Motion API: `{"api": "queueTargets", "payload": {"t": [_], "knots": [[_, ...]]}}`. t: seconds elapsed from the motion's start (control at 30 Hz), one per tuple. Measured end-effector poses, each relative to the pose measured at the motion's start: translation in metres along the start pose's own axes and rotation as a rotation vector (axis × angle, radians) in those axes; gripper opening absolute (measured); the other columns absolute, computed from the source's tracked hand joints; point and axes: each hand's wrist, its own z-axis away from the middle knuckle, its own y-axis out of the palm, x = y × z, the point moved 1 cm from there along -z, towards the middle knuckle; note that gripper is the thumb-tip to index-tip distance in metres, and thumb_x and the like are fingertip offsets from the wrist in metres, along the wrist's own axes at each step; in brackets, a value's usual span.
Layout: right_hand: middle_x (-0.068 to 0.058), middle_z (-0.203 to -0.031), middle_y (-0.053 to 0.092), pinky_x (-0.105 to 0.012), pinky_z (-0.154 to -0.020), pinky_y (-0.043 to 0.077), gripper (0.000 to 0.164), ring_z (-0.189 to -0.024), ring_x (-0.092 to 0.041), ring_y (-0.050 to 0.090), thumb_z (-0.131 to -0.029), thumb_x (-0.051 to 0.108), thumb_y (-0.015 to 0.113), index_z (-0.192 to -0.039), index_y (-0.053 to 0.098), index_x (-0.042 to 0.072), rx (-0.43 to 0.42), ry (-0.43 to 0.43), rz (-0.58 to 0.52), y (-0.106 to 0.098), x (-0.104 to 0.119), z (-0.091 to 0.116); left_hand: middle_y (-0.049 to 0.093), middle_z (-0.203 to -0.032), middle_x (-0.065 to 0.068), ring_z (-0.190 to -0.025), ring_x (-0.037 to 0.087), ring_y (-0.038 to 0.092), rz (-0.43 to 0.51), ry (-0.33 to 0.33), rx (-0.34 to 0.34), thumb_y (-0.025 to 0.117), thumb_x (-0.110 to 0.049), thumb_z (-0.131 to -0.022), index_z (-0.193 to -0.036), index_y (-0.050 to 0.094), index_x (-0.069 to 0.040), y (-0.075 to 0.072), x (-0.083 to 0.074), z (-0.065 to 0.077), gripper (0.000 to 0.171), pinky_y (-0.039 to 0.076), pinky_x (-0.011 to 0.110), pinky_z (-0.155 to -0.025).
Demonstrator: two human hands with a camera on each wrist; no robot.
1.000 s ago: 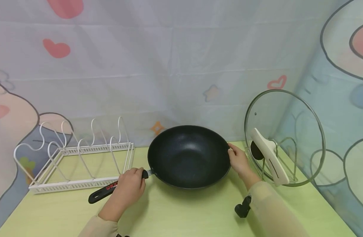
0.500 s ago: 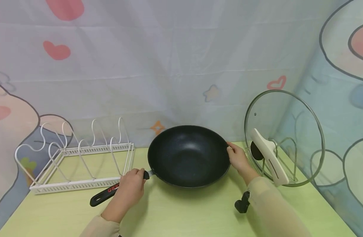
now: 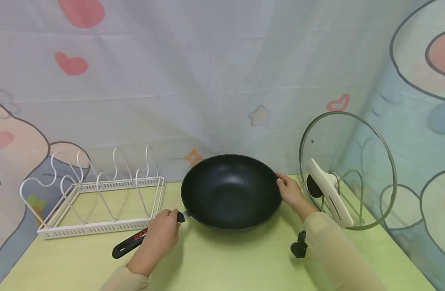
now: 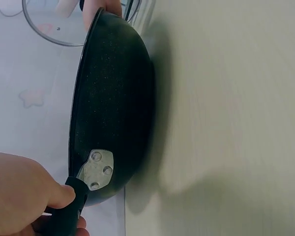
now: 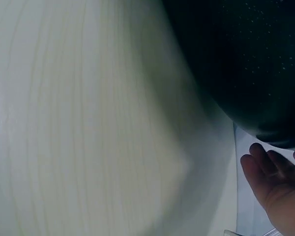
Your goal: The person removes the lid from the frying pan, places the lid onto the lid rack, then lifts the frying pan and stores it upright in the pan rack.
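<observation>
A black wok is in the middle of the head view, its dark inside facing me. My left hand grips its black handle, which has red lettering and points toward the front left. In the left wrist view the thumb lies along the handle near a riveted metal bracket, and the wok's speckled outside is close over the table. My right hand holds the wok's right rim. From the right wrist view, the fingers of that hand reach up to the wok's underside.
A white wire rack with upright loops stands left of the wok. At the right, a large glass lid with a white-and-black handle leans upright in a small wire stand. Behind the pale green table hangs a printed cloth.
The handle's end and my left hand have shifted slightly right and toward me. My right hand has moved a little left with the rim. Both keep their hold on the wok.
</observation>
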Motion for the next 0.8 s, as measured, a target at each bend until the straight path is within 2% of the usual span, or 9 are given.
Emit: {"api": "queueTargets", "payload": {"t": [0.23,0.4,0.57,0.8], "knots": [[-0.028,-0.142,0.040,-0.048,-0.100,0.044,0.048,-0.126,-0.041,0.046,-0.102,0.021,0.036,-0.144,0.033,-0.002,0.023,0.052,-0.075,-0.001,0.002,0.009,0.064,-0.095,0.020,-0.086,0.036,0.063,0.026,-0.002,0.062,0.066,-0.009,-0.085,-0.109,0.061,0.009,-0.005,0.005,0.000,0.031,0.051,0.050,-0.071],[-0.028,-0.140,0.042,-0.038,-0.090,0.052,0.047,-0.120,-0.039,0.052,-0.101,0.020,0.039,-0.142,0.036,-0.005,0.010,0.112,-0.154,0.001,0.010,0.019,0.062,-0.084,0.014,-0.078,0.031,0.063,0.050,-0.014,0.080,0.066,-0.011,-0.084,-0.101,0.063,0.004,-0.012,0.013,0.002,0.023,0.050,0.047,-0.063],[-0.028,-0.138,0.044,-0.028,-0.075,0.053,0.048,-0.111,-0.035,0.056,-0.099,0.017,0.041,-0.142,0.035,-0.005,-0.005,0.138,-0.183,0.002,0.013,0.029,0.062,-0.085,0.015,-0.077,0.029,0.063,0.085,-0.033,0.121,0.065,-0.011,-0.084,-0.106,0.063,0.005,-0.017,0.022,0.005,0.027,0.050,0.046,-0.063],[-0.033,-0.138,0.041,-0.037,-0.083,0.056,0.053,-0.119,-0.042,0.052,-0.098,0.013,0.041,-0.144,0.027,-0.009,0.009,0.153,-0.235,0.005,0.015,0.049,0.056,-0.076,0.004,-0.066,0.016,0.050,0.144,-0.073,0.200,0.064,-0.014,-0.086,-0.100,0.064,-0.003,-0.027,0.031,0.009,0.018,0.043,0.035,-0.058]]}}
